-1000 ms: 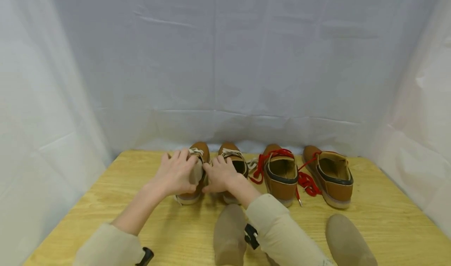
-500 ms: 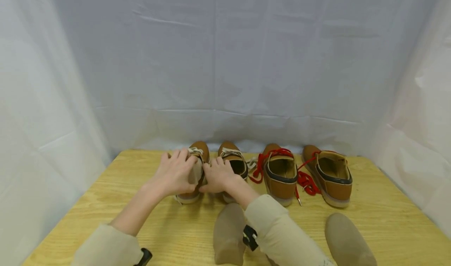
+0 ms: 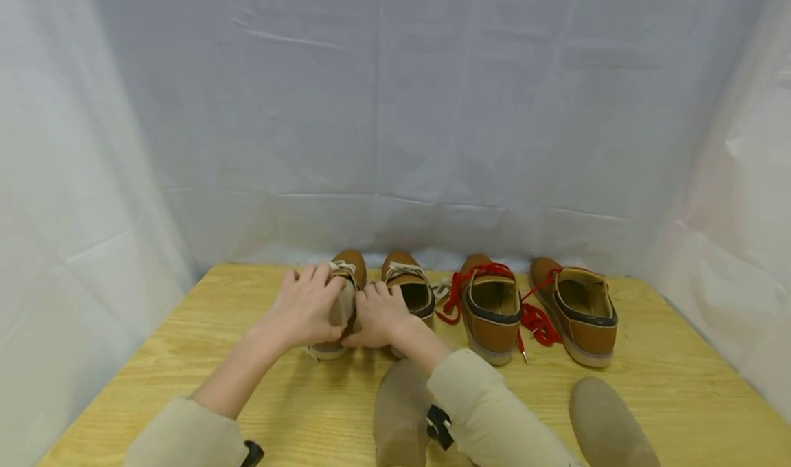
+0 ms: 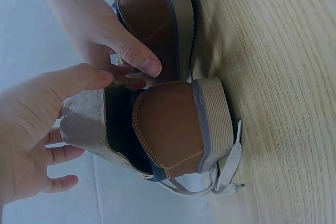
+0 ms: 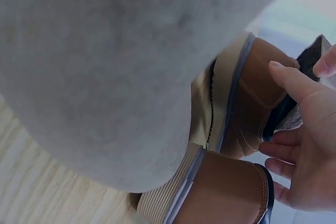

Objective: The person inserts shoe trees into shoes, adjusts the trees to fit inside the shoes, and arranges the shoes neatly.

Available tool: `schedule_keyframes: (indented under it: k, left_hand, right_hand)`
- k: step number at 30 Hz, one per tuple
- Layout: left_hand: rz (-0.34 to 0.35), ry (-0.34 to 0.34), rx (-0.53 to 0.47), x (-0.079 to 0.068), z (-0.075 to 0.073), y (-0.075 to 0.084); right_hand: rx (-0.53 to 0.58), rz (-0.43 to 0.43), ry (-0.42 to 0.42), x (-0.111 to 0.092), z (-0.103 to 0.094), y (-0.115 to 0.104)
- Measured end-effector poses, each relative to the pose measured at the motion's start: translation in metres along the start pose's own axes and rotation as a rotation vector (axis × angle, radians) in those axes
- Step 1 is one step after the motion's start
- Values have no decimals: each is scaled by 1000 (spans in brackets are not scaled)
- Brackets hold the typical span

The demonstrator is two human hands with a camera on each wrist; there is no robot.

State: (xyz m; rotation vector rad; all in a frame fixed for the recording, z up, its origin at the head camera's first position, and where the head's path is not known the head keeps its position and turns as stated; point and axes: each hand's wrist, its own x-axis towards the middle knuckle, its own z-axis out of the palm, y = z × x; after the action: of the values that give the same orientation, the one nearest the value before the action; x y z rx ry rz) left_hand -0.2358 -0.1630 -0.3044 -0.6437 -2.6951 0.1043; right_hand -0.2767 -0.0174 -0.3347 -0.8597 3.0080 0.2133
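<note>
My left hand (image 3: 305,303) holds the raised grey tongue (image 4: 84,121) of the leftmost brown shoe (image 4: 170,129), thumb at its edge and fingers behind it. Pale laces (image 3: 343,268) run over this shoe's front. My right hand (image 3: 380,316) is at the right side of the same shoe; its thumb overlaps the heel side in the right wrist view, and its fingers lie near the dark collar, apart from the thumb. Beside it stands a second brown shoe (image 3: 403,259) with pale laces, partly covered by that hand in the head view.
Two more brown shoes, one near the middle (image 3: 494,336) and one at the far right (image 3: 590,336), have loose red laces. Two beige suede shoe toes (image 3: 402,405) show at the front of the wooden surface (image 3: 296,405). Pale sheets (image 3: 395,110) hang behind and at both sides.
My right hand has shifted slightly left and down toward the leftmost shoe's heel. My left hand keeps its place at the tongue.
</note>
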Motion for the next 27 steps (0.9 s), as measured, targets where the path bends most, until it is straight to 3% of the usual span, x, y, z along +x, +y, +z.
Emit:
schedule_keyframes:
  k: [8,17,27]
  left_hand:
    - [-28,3,-22,2,0,4]
    - [-18,36,76,3,1,7]
    - [-41,37,51,6,-3,7]
  right_hand:
    - [-12,-17,-24,1,1,3]
    - [-14,-18,-53,1,-1,4]
    - [-31,-30,-45,2,-2,5]
